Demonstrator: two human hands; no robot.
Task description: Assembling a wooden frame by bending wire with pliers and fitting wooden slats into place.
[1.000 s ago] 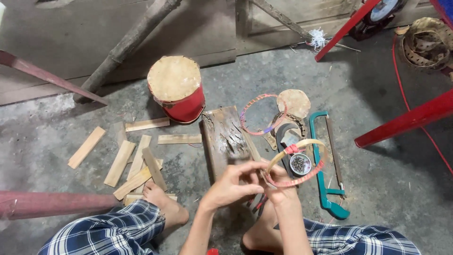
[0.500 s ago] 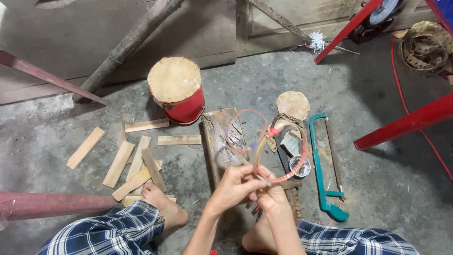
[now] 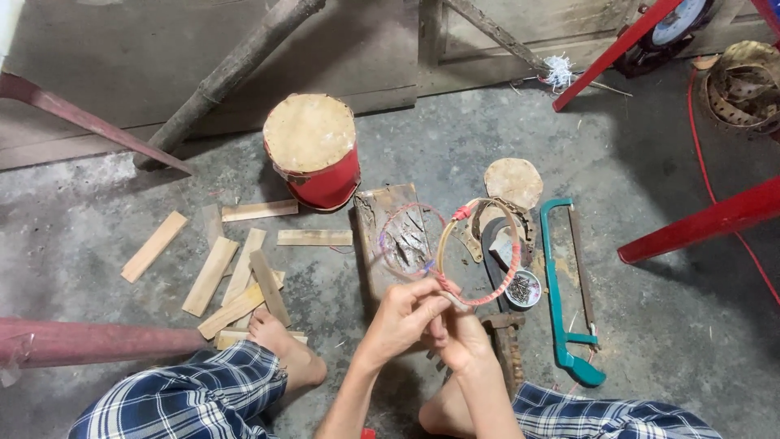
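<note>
Your left hand [image 3: 404, 313] and right hand [image 3: 461, 337] meet low in the middle, both pinched shut on the near rim of a bamboo hoop [image 3: 479, 252] that stands up over the floor [image 3: 455, 138]. Red binding [image 3: 497, 291] covers the hoop's right and lower arc, with a red knot at the top; the left arc is bare cane, so the wrapping looks about half done. A loose loop of thin cord [image 3: 398, 244] trails left from your fingers.

Going by size around you: a log [image 3: 236, 69] leans on the far wall, red metal bars [image 3: 707, 221] cross at right, and a red can [image 3: 313, 150] with a pale round lid stands ahead. A dark chopping board [image 3: 390, 215] lies under the hoop, a teal hacksaw [image 3: 561, 293] to its right, and wood slats [image 3: 231, 272] scatter beside your left foot [image 3: 280, 349]. A round wood disc [image 3: 513, 180] sits behind the hoop, and a small dish of nails [image 3: 524, 289] lies near the saw. No labels or signs are readable.
</note>
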